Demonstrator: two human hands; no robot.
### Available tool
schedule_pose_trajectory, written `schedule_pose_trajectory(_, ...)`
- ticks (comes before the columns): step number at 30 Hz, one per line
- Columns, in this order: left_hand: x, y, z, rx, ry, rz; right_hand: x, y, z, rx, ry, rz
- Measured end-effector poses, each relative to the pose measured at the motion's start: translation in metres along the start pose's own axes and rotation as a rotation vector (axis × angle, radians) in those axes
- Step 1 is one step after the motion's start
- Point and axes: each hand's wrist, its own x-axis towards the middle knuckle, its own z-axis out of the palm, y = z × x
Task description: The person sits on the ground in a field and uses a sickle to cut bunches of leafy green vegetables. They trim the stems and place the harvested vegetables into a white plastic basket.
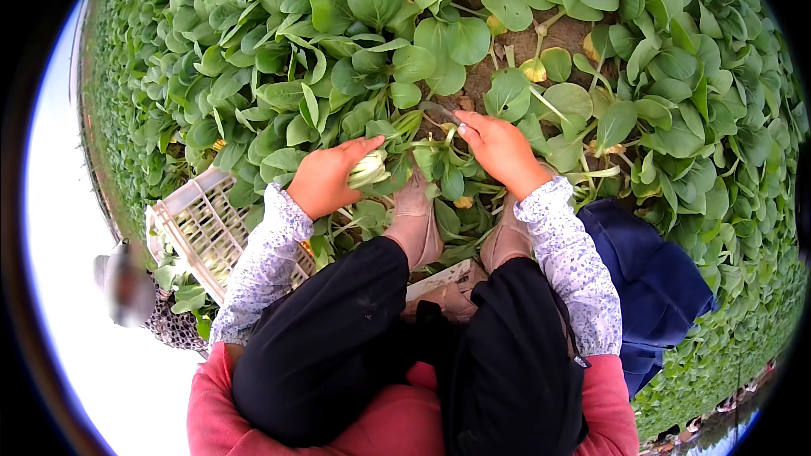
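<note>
My left hand [328, 177] is closed around a small bunch of bok choy [368, 169], whose pale cut stem ends face right. To its right, my right hand [504, 150] grips a knife; the dark blade [438, 112] points left among the stems, and the handle is hidden in my fingers. Just below the blade, a leafy green plant [441, 160] stands between my two hands. Its base is partly covered by leaves.
Dense leafy greens [372, 4] grow ahead and on both sides, with bare soil [562, 38] and yellowed leaves ahead right. A pale plastic crate [207, 232] holding greens sits left; another person [173, 317] is beyond it. Navy fabric [646, 274] lies right. My shoes [414, 224] stand among the plants.
</note>
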Motion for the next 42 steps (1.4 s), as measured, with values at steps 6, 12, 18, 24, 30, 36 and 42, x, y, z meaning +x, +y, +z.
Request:
schedule_pose_trajectory(6, 0.003, -0.005, -0.003, -0.026, -0.032, -0.015, 0.002, 0.021, 0.017, -0.048, 0.020, -0.040)
schedule_pose_trajectory(12, 0.005, 0.000, -0.009, -0.003, -0.044, -0.013, 0.006, -0.008, 0.024, -0.233, -0.023, -0.003)
schedule_pose_trajectory(18, 0.005, 0.006, -0.016, -0.081, -0.061, 0.003, -0.003, -0.003, 0.004, -0.271, -0.180, 0.013)
schedule_pose_trajectory(24, 0.005, 0.033, -0.034, -0.130, -0.014, 0.179, -0.031, 0.028, -0.001, 0.213, 0.235, -0.037)
schedule_pose_trajectory(30, -0.001, 0.047, -0.034, 0.060, -0.001, 0.297, -0.032, -0.022, -0.038, 0.915, -0.061, 0.459)
schedule_pose_trajectory(36, 0.008, 0.072, -0.021, 0.415, -0.005, 0.506, -0.006, -0.019, -0.010, 0.912, -0.225, 0.556)
schedule_pose_trajectory(42, 0.005, 0.087, -0.017, 0.636, 0.074, 0.565, -0.013, -0.021, -0.019, 1.277, 0.028, 0.497)
